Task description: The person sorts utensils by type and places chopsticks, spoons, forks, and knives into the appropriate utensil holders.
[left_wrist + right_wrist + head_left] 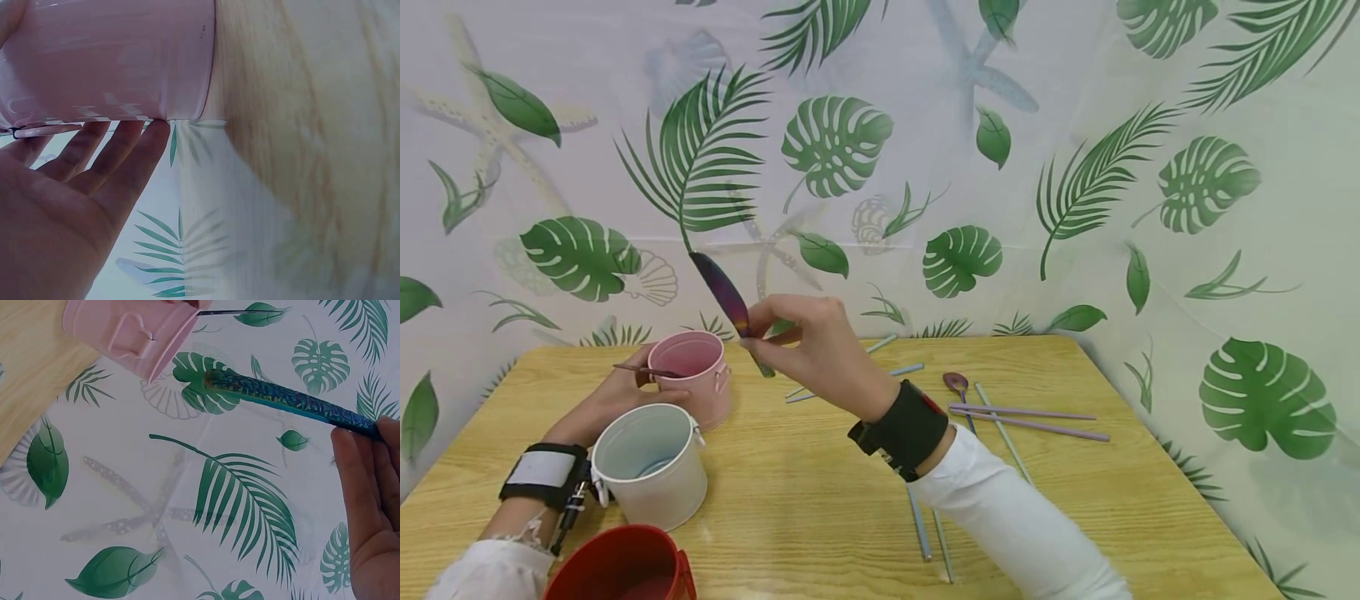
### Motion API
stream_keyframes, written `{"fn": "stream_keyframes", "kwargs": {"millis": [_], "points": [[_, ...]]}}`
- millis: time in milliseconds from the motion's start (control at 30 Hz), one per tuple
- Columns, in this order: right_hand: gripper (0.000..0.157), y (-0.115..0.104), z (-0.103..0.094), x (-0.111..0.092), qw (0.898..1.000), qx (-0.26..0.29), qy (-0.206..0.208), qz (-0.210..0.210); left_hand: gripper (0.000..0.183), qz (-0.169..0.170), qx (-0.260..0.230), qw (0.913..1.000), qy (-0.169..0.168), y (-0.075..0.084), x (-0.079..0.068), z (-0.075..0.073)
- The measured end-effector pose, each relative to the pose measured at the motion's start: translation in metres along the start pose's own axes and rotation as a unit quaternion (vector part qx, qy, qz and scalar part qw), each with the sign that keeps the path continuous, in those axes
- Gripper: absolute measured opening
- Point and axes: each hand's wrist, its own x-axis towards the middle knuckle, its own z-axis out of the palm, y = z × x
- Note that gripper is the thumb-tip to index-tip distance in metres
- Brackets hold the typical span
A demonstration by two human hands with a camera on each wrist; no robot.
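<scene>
My right hand (820,342) is raised over the table's back left part, pinching a table knife (722,287) between thumb and fingers. Its dark purple, iridescent blade points up and left; the textured blue handle (281,397) shows in the right wrist view. To the left, my left hand (617,400) holds a pink bucket (703,404) by its side, fingers and thumb on opposite sides in the left wrist view. A thin dark utensil (643,369) lies across the bucket's rim, its other end hidden inside.
Nearer me stand a white bucket (655,496) and a red bucket (625,546). To the right lie a purple spoon (956,382), purple chopsticks (1037,413) and a green chopstick (1006,437). Blue chopsticks (919,525) lie partly under my right sleeve. A leaf-printed cloth (880,167) hangs behind.
</scene>
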Motion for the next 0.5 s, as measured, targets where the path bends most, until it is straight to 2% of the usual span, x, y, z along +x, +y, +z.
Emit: {"fn": "stream_keyframes", "kwargs": {"millis": [67,267,500], "points": [[0.009,0.000,0.001,0.002,1.000,0.001,0.015,-0.002,0.085,-0.007,-0.006,1.0000,-0.001,0.000,-0.001,0.000],[0.007,0.004,0.005,0.006,0.998,-0.018,0.057,0.008,0.088,-0.058,-0.013,0.9981,-0.018,0.002,-0.006,0.002],[0.009,0.013,0.014,0.008,0.996,0.004,0.083,0.020,0.091,-0.060,-0.024,0.9975,-0.028,0.007,-0.010,0.001]]}}
